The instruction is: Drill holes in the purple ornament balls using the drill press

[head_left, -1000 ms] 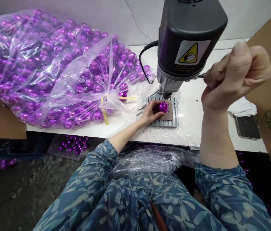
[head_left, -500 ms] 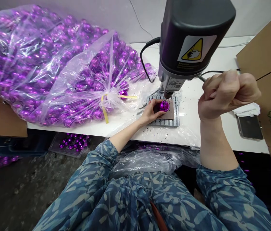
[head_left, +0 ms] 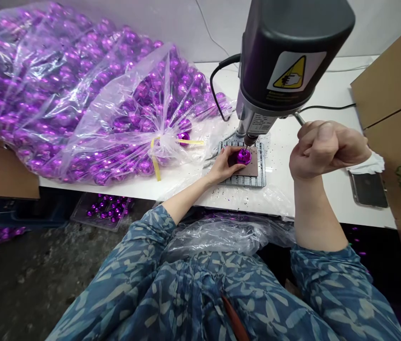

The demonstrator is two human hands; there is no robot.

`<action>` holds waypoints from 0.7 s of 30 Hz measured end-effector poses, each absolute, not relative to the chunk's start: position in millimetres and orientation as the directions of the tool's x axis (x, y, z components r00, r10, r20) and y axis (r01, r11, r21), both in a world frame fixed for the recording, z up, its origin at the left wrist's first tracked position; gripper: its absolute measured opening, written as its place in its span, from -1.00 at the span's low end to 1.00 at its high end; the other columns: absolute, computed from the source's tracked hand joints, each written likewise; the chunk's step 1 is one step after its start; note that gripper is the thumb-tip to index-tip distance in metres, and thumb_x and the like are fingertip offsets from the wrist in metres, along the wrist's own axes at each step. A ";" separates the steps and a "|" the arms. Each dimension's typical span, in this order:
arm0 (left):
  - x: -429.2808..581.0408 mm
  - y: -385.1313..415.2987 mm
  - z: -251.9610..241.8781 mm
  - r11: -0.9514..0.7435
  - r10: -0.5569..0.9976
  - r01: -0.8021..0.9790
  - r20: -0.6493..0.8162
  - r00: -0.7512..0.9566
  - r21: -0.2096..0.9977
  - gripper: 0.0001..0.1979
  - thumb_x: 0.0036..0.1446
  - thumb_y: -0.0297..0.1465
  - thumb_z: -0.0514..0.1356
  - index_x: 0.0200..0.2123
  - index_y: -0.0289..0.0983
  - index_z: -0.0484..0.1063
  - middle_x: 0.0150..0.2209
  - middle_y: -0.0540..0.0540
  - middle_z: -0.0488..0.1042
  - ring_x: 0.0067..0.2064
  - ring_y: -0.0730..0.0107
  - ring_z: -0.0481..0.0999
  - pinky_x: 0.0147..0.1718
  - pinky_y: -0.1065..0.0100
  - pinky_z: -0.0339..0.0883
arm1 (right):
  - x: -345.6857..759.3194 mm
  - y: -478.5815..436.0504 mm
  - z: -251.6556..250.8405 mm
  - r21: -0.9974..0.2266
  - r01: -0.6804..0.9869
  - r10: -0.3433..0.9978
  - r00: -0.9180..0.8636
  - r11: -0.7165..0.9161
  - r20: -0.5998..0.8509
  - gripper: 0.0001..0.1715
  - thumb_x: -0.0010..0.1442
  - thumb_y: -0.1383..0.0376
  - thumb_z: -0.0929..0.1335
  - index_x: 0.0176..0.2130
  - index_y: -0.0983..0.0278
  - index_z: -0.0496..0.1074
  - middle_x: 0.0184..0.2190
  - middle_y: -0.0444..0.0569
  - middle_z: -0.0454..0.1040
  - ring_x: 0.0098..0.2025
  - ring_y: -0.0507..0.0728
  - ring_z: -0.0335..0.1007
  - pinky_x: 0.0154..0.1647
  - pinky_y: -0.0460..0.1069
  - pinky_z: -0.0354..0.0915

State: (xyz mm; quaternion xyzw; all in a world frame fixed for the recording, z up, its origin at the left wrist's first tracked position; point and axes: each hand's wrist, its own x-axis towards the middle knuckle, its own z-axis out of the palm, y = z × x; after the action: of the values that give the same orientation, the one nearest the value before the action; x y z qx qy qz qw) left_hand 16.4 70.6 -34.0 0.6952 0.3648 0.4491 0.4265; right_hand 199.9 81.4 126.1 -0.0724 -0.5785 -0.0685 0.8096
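A shiny purple ball (head_left: 244,157) rests on a brown board (head_left: 251,166) over the slotted metal base (head_left: 261,181) of a drill press (head_left: 286,57). Thumb and fingers of my left hand (head_left: 223,166) close around the ball from its left side. Right above the ball stands the press's chuck (head_left: 250,140), its thin bit reaching down to the ball's top. My right hand (head_left: 323,149) is closed in a fist round the press's feed lever (head_left: 299,118); most of the lever is hidden by the fingers.
A huge clear bag (head_left: 90,94) of purple balls, tied with yellow ribbon, fills the table's left side. To the right lie a phone (head_left: 369,189), white tissue (head_left: 367,164) and a cardboard box (head_left: 396,123). Below left, a clear tray (head_left: 101,213) holds more balls. Plastic film (head_left: 218,237) covers my lap.
My right hand has shifted slightly left and a little lower with the feed lever. My left hand keeps its hold on the ball. The whole view has shifted slightly.
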 end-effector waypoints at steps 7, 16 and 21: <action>17.0 69.1 -33.0 -0.384 0.887 0.132 0.325 0.328 0.914 -0.36 0.18 0.02 0.42 0.18 -0.16 0.39 0.17 -0.24 0.53 0.24 -0.08 0.51 0.36 -0.22 0.26 | 200.5 74.5 113.9 -0.077 0.200 0.015 0.296 0.977 0.955 -0.24 0.34 0.23 0.38 -0.54 0.30 -0.25 -0.78 -0.28 -0.22 -0.76 -0.19 -0.20 -0.74 -0.17 -0.12; 18.8 60.1 -21.6 -0.394 0.893 0.126 0.347 0.286 0.911 -0.42 0.19 -0.01 0.41 0.13 -0.15 0.38 0.16 -0.24 0.50 0.23 0.00 0.51 0.28 -0.08 0.36 | 184.8 79.9 182.8 -0.350 0.081 0.278 0.456 0.933 0.845 -0.03 0.19 -0.06 0.49 -0.53 0.27 -0.30 -0.75 -0.27 -0.15 -0.76 -0.19 -0.09 -0.73 -0.16 -0.27; 2.4 -4.4 -9.2 -0.490 0.872 0.349 0.448 0.199 0.799 -0.55 0.26 0.02 0.31 0.04 -0.12 0.41 -0.04 -0.17 0.56 0.03 0.11 0.56 0.07 -0.01 0.46 | 184.1 83.0 202.7 -0.480 0.050 0.418 0.417 0.876 0.807 0.05 -0.03 -0.29 0.48 -0.54 0.25 -0.31 -0.78 -0.24 -0.11 -0.76 -0.16 -0.08 -0.75 -0.10 -0.32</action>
State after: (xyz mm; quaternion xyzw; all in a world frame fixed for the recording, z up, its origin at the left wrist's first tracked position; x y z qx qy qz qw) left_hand 2.4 -4.4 -9.2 0.7229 0.4221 0.4716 0.2772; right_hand 184.1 83.0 202.7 -0.2219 -0.5277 0.1132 0.8121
